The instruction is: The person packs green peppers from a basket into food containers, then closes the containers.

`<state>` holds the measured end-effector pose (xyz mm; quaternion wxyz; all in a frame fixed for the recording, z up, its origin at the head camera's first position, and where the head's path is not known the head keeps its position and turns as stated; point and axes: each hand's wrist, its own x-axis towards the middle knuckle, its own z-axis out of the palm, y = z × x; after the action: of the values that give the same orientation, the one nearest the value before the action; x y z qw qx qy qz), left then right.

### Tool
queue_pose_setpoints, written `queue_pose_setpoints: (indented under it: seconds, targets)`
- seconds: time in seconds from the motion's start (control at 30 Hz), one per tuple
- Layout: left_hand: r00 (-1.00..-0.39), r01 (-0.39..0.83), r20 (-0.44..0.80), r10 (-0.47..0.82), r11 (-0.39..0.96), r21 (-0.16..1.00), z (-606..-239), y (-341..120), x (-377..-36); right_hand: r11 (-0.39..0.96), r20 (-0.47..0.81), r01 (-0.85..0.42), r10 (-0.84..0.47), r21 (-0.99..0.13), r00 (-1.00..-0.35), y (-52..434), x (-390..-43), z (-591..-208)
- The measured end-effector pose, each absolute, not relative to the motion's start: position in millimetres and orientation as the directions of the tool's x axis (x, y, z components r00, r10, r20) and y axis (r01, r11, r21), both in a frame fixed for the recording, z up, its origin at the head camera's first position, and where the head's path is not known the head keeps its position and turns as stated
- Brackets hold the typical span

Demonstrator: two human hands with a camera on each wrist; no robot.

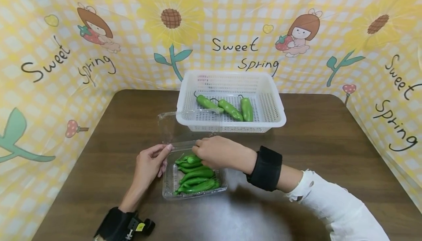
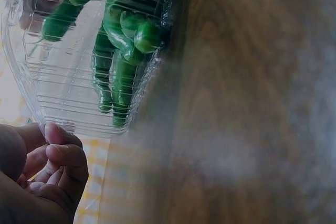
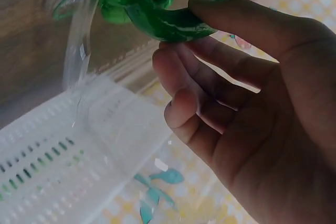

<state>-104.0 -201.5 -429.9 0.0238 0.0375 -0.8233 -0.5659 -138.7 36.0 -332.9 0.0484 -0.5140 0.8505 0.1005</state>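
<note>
A clear plastic clamshell box (image 1: 167, 193) holds several slim green chili peppers (image 1: 197, 175). Its see-through lid (image 1: 162, 115) stands open toward the back and overlaps the basket's front in the head view. My left hand (image 1: 150, 162) pinches the box at its back left corner; in the left wrist view, thumb and forefinger grip the rim. Over the back right part of the box is my right hand (image 1: 222, 153), bent down at the wrist. Its thumb and fingers pinch one green chili pepper (image 3: 163, 22), seen in the right wrist view. The right hand hides part of the box in the head view.
Behind the box stands a white slotted basket (image 1: 280, 120) with three thicker green peppers (image 1: 230, 110) inside. Both stand on a brown wooden table (image 1: 313, 138). A yellow checked cloth (image 1: 230, 17) with printed flowers and figures walls the table's back and sides.
</note>
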Motion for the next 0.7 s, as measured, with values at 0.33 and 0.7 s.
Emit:
queue_pose_setpoints:
  seconds: [0.33,0.7]
  targets:
    - [-0.997,-0.021,0.009,-0.078,0.369,0.929,-429.3,-199.6,-106.0,0.426,-0.227,-0.893,-0.864,0.143,-0.449,24.8,-135.2,-350.3]
    - [-0.996,-0.018,0.013,-0.084,0.359,0.933,-428.4,-198.9,-105.6,0.415,-0.176,-0.898,-0.882,0.149,-0.437,24.6,-134.6,-358.2]
